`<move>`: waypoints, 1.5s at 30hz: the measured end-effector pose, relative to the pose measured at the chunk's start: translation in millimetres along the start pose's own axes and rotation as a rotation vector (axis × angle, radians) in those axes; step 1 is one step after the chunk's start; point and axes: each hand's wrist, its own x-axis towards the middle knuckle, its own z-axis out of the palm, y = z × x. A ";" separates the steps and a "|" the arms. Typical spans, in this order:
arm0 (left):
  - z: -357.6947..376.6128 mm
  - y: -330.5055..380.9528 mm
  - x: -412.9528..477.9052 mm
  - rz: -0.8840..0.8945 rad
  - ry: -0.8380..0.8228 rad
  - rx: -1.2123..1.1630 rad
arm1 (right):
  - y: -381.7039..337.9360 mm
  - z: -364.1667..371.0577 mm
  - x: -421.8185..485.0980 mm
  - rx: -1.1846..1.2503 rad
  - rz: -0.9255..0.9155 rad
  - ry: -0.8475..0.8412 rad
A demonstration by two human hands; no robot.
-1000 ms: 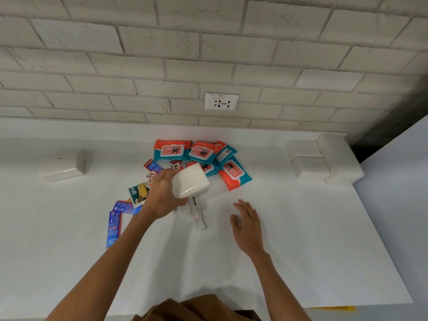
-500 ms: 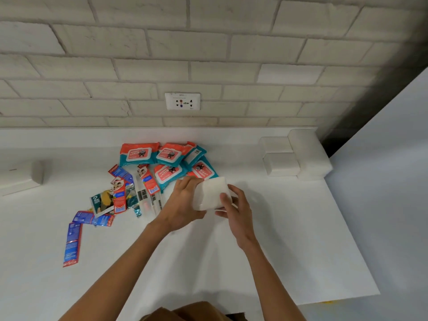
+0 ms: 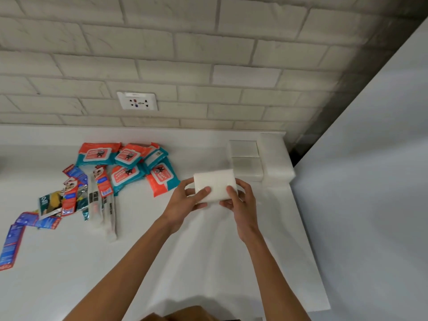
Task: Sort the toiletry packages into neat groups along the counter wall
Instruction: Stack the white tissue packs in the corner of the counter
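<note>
White pack (image 3: 214,185) shifted right since 0.5 s ago. It is pinched at both ends by left hand (image 3: 185,200) and right hand (image 3: 240,202), above counter (image 3: 208,262), near stacked white packs (image 3: 245,158). Step judged: grouping. Next: flush placement needed.

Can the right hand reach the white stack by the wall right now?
Likely yes: the white stack sits just beyond the right hand, nothing between. But its fingers grip the white pack.
</note>
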 end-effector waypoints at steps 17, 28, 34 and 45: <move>98.1 5.7 77.5 -0.047 0.114 -0.031 | -41.4 -114.5 102.4 -0.721 -0.504 0.209; 127.2 5.1 113.9 -0.048 0.133 0.183 | -23.9 -149.3 156.6 -0.991 -0.406 0.133; 144.1 -3.9 113.8 0.214 0.212 0.615 | -15.4 -150.0 156.3 -0.961 -0.375 0.123; 151.1 -20.4 106.0 0.363 0.129 1.067 | -9.1 -157.6 160.0 -0.973 -0.367 0.076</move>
